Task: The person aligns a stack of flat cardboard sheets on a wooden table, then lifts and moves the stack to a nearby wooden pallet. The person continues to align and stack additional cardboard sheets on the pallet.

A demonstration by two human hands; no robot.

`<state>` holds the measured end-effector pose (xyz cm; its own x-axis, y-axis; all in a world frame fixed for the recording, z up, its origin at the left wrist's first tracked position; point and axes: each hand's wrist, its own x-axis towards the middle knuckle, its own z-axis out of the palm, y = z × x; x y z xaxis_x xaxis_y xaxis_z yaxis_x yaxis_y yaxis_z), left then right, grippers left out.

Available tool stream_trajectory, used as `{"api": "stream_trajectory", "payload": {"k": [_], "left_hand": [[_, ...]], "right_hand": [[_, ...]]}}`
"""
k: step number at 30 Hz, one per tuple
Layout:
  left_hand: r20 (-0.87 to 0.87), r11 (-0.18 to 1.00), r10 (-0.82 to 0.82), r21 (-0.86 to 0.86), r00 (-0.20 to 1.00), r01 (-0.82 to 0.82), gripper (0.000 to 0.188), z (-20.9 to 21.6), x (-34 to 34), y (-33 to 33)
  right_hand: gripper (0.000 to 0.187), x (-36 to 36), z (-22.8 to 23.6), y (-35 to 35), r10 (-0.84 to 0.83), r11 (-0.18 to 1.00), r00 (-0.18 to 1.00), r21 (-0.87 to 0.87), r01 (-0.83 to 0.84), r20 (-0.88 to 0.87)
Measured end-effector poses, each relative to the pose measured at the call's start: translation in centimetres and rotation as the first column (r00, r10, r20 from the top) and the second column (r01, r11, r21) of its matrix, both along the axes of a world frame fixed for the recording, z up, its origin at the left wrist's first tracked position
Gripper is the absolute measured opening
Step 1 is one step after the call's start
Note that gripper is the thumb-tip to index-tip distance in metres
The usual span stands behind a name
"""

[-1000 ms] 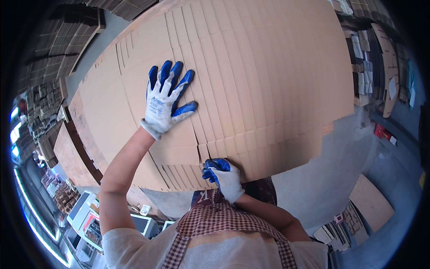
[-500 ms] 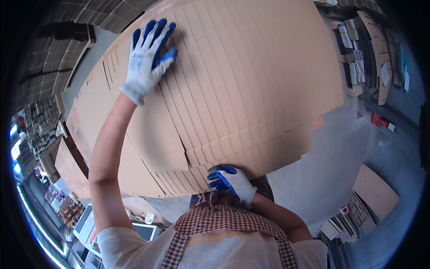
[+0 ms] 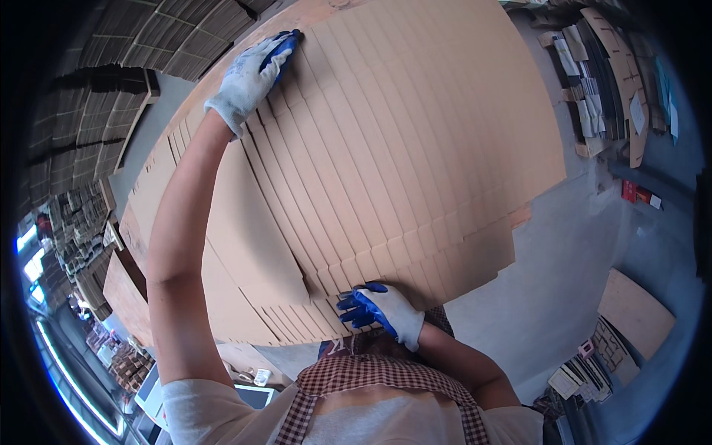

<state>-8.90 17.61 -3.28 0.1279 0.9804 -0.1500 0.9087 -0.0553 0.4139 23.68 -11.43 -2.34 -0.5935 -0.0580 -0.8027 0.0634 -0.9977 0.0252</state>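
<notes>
Before me lies a wide layer of overlapping brown cardboard sheets (image 3: 415,148), fanned in long narrow steps. My left hand (image 3: 259,74), in a white glove with blue palm and fingers, is at their far left edge. Its fingers are together and bent over the edge of a sheet; the fingertips are partly hidden. My right hand (image 3: 382,313), gloved alike, is at the near edge close to my apron. Its blue fingers are spread against the slotted flaps (image 3: 300,320). A cardboard sheet (image 3: 248,222) at the left has a raised, curving edge.
Tied stacks of cardboard (image 3: 178,37) stand at the far left. A rack of flat boards and papers (image 3: 586,89) is at the far right. On the floor at right lie a tan board (image 3: 634,311) and papers (image 3: 582,378). A white device (image 3: 252,397) sits near my left elbow.
My left hand has gone from spread fingers to fingers drawn together, turning at the far edge. The right hand stays at the near edge, its fingers spread wider. The view has shifted slightly.
</notes>
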Motion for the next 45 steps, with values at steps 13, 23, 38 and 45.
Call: {"api": "stream_trajectory", "payload": {"k": [13, 23, 38, 45], "left_hand": [[-0.069, 0.995, -0.053, 0.083, 0.996, 0.059, 0.055, -1.0, -0.7, -0.4], [0.033, 1.0, 0.011, 0.007, 0.999, -0.011, 0.059, -0.2, -0.9, 0.8], [0.078, 0.999, -0.027, -0.023, 0.997, 0.029, 0.059, -0.7, -1.4, 1.8], [0.101, 0.999, -0.032, -0.033, 0.994, 0.036, 0.059, 0.2, -0.6, 1.8]], "right_hand": [[0.044, -0.2, 0.5, 0.9, -0.004, 0.998, 1.0, -0.058, 0.004, 0.002], [0.052, 0.3, -0.6, 1.0, 0.042, 0.994, 0.998, -0.099, -0.046, -0.038], [0.052, 0.2, 0.3, 1.5, 0.064, 0.996, 0.998, -0.065, -0.063, 0.011], [0.051, 1.3, -1.0, 2.0, 0.029, 0.992, 0.997, -0.118, -0.037, -0.065]]}}
